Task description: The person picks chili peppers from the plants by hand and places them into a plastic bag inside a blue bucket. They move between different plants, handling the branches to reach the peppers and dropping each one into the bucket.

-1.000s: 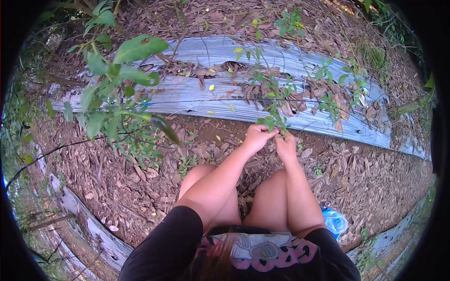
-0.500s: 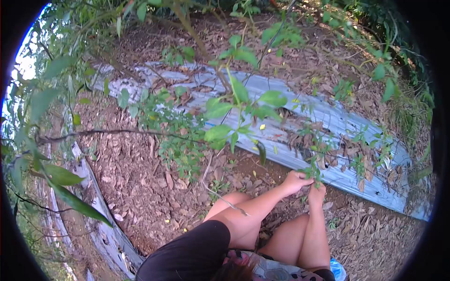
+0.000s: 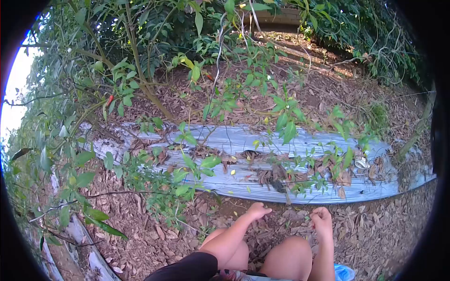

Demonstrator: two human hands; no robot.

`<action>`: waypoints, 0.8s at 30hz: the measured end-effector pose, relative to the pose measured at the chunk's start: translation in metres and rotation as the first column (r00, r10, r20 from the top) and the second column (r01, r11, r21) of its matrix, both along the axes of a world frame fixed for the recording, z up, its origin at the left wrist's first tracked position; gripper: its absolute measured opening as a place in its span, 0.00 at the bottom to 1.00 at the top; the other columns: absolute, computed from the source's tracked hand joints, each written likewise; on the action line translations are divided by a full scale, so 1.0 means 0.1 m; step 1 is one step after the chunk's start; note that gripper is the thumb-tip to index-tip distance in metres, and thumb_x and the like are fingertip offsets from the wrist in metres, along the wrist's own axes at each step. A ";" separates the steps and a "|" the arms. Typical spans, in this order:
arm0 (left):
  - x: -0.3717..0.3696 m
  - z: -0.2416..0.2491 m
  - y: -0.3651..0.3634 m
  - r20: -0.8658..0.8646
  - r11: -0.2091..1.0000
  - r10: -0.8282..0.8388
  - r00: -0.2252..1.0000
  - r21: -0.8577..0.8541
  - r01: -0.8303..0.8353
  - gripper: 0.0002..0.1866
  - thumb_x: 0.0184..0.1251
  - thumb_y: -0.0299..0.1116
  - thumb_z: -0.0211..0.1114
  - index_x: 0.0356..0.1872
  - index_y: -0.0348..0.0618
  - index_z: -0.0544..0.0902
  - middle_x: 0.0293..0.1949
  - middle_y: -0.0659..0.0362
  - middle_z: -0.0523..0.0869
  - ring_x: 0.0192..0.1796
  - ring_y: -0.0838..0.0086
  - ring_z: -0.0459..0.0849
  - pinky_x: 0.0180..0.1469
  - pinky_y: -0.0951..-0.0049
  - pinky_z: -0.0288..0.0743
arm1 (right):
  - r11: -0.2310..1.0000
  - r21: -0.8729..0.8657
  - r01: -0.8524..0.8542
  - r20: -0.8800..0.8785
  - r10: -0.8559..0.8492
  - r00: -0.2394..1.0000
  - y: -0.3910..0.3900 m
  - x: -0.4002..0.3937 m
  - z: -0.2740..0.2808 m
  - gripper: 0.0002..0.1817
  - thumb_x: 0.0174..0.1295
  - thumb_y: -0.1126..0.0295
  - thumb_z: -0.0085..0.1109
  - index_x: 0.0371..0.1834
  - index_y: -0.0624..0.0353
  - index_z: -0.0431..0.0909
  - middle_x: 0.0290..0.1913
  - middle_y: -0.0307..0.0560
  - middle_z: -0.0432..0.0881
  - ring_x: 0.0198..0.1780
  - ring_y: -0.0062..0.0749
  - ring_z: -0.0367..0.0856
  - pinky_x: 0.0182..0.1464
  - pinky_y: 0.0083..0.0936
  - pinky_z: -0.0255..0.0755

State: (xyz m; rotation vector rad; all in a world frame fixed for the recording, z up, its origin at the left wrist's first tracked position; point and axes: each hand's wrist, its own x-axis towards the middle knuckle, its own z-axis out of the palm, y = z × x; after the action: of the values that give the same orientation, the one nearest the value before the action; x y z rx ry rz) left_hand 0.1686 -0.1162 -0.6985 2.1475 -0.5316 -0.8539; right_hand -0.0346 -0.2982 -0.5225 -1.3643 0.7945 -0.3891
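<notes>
My left hand (image 3: 258, 211) is held over the leaf litter, just in front of the edge of the silvery plastic sheet (image 3: 243, 189). Its fingers are pressed together, and whatever they may hold is hidden. To its right, my right hand (image 3: 321, 218) is raised with bent fingers closed in a pinch. A small reddish spot shows at these fingertips, too small to name. The hands are apart. A leafy green plant (image 3: 307, 186) grows through the sheet beyond them.
Chilli branches with a red chilli (image 3: 110, 100) hang at the upper left. A thin dark stem (image 3: 136, 192) crosses the left side. A blue plastic bag (image 3: 343, 272) lies beside my right leg. Another sheet strip (image 3: 96, 260) runs along the lower left.
My hands have moved apart from where they met at the small plant, the left hand going leftward. The view has tilted up and turned, showing more branches and ground behind the sheet.
</notes>
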 end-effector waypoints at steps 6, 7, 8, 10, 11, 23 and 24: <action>0.12 1.07 0.39 -0.174 0.970 -0.005 0.985 -0.240 -0.037 0.33 0.58 0.43 0.65 0.58 0.29 0.69 0.42 0.52 0.84 0.38 0.76 0.81 0.36 0.76 0.75 | 0.794 -0.335 -0.507 0.267 0.596 0.757 0.84 0.80 1.49 0.10 0.61 0.78 0.50 0.44 0.64 0.77 0.28 0.37 0.76 0.27 0.16 0.70 0.29 0.16 0.65; 0.16 1.12 0.46 -0.132 0.961 -0.008 0.991 -0.274 -0.029 0.32 0.58 0.43 0.65 0.58 0.29 0.69 0.41 0.53 0.84 0.37 0.77 0.81 0.34 0.77 0.75 | 0.762 -0.256 -0.595 0.307 0.648 0.697 0.98 0.98 1.77 0.11 0.61 0.79 0.48 0.45 0.64 0.77 0.31 0.38 0.77 0.31 0.17 0.72 0.33 0.17 0.67; 0.16 1.16 0.53 -0.094 0.952 -0.007 0.996 -0.306 -0.022 0.32 0.58 0.43 0.64 0.58 0.30 0.70 0.40 0.54 0.84 0.36 0.78 0.80 0.33 0.78 0.74 | 0.657 -0.531 -0.535 0.320 0.740 0.591 1.09 1.21 2.00 0.13 0.62 0.79 0.46 0.49 0.66 0.75 0.37 0.43 0.77 0.37 0.22 0.74 0.40 0.20 0.69; 0.23 1.11 0.64 -0.024 0.914 0.021 0.999 -0.404 -0.029 0.29 0.59 0.41 0.64 0.57 0.30 0.71 0.39 0.54 0.84 0.35 0.78 0.80 0.33 0.78 0.74 | 0.564 -0.787 -0.250 0.429 0.791 0.436 1.35 1.72 2.42 0.16 0.63 0.79 0.44 0.53 0.67 0.72 0.44 0.51 0.77 0.45 0.34 0.76 0.50 0.26 0.68; 0.23 1.18 0.70 -0.066 0.922 0.035 0.997 -0.384 -0.057 0.29 0.59 0.40 0.64 0.56 0.31 0.71 0.38 0.54 0.84 0.35 0.79 0.80 0.34 0.77 0.74 | 0.581 -0.804 -0.124 0.468 0.748 0.470 1.48 1.94 2.63 0.17 0.62 0.79 0.43 0.54 0.68 0.70 0.48 0.57 0.74 0.51 0.43 0.74 0.53 0.29 0.67; -0.91 3.06 1.66 -0.289 0.849 0.304 0.908 -0.350 -0.396 0.18 0.62 0.31 0.63 0.51 0.33 0.76 0.46 0.56 0.82 0.48 0.78 0.79 0.54 0.76 0.72 | 0.677 -0.712 -0.185 0.124 0.381 0.916 1.60 3.33 3.15 0.11 0.60 0.73 0.46 0.40 0.64 0.78 0.36 0.55 0.82 0.38 0.45 0.80 0.41 0.37 0.70; -1.01 3.20 1.82 -0.296 0.849 0.306 0.905 -0.345 -0.400 0.18 0.62 0.31 0.63 0.51 0.33 0.76 0.45 0.56 0.82 0.47 0.78 0.79 0.54 0.76 0.72 | 0.712 -0.662 -0.234 0.130 0.417 0.899 1.59 3.34 3.18 0.11 0.60 0.72 0.46 0.38 0.63 0.78 0.33 0.52 0.82 0.34 0.42 0.80 0.39 0.36 0.70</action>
State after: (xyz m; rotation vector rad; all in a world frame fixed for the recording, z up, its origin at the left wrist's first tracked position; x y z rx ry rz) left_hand 0.0675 0.0653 -0.3787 1.6700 -0.1554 -0.7000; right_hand 0.2990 -0.1390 -0.2044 -1.9981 0.1550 -0.5764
